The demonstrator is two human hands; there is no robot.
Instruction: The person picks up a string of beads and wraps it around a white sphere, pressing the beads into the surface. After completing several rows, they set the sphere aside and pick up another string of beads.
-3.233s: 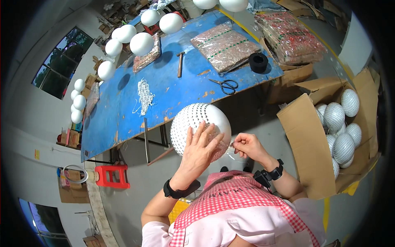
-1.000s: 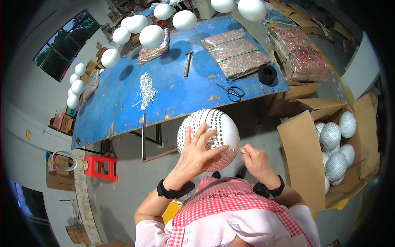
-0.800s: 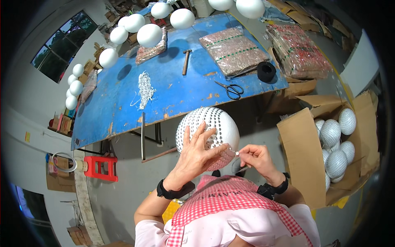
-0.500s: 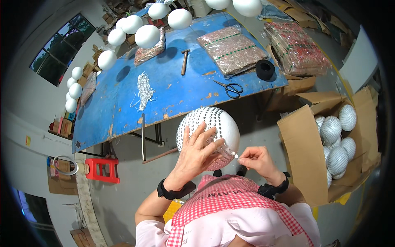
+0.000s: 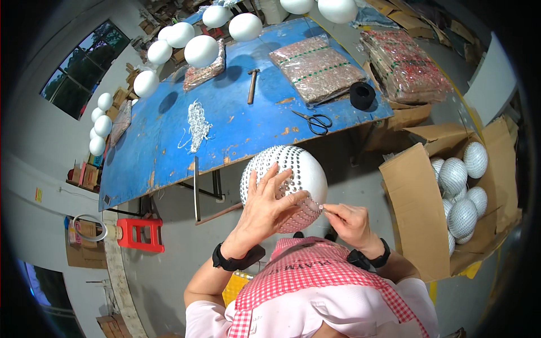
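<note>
A large white ball point(image 5: 313, 174), partly covered with rows of small silver beads, is in front of my body, below the table's near edge. My left hand point(image 5: 262, 211) holds it, its fingers spread over the beaded side and its thumb reaching toward the right. At the ball's lower right, my right hand point(image 5: 349, 222) is closed in a pinch on the end of a bead string point(image 5: 321, 208). That end lies against the ball's surface. The ball's underside and whatever supports it are hidden.
On the blue table point(image 5: 242, 132) lie scissors point(image 5: 315, 121), a hammer point(image 5: 253, 86), a black tape roll point(image 5: 362, 96), a heap of bead strings point(image 5: 197, 127) and a bagged bundle point(image 5: 318, 67). White balls point(image 5: 201, 51) hang above. A carton point(image 5: 417, 214) of covered balls stands right; a red stool point(image 5: 141, 235) left.
My right hand has moved slightly left and up, bringing the bead string's end against the ball. My left hand has barely shifted on the ball.
</note>
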